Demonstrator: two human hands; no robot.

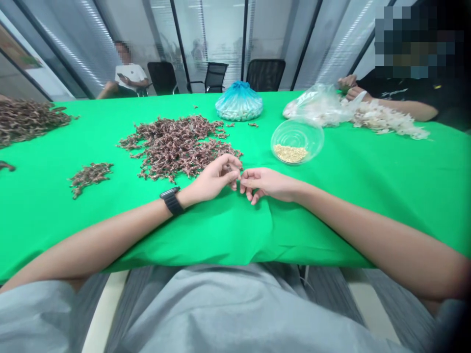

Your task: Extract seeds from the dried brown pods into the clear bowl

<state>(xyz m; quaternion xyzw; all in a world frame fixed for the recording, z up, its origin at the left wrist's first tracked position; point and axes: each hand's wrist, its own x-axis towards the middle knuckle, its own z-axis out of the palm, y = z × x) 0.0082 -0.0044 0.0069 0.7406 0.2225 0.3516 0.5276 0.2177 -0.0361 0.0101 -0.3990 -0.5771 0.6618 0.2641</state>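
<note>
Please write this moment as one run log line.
left hand: curled by heap of small wrinkled brown pieces | right hand: beside left hand | any held item: unclear | nearby: clear round plastic bowl with golden grains

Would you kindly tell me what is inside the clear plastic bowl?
The clear plastic bowl holds small, pale golden bits at its near side, hiding whatever surface lies beneath them.

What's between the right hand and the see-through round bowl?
Just bare green cloth separates the right hand from the clear round bowl, in the head view.
</note>
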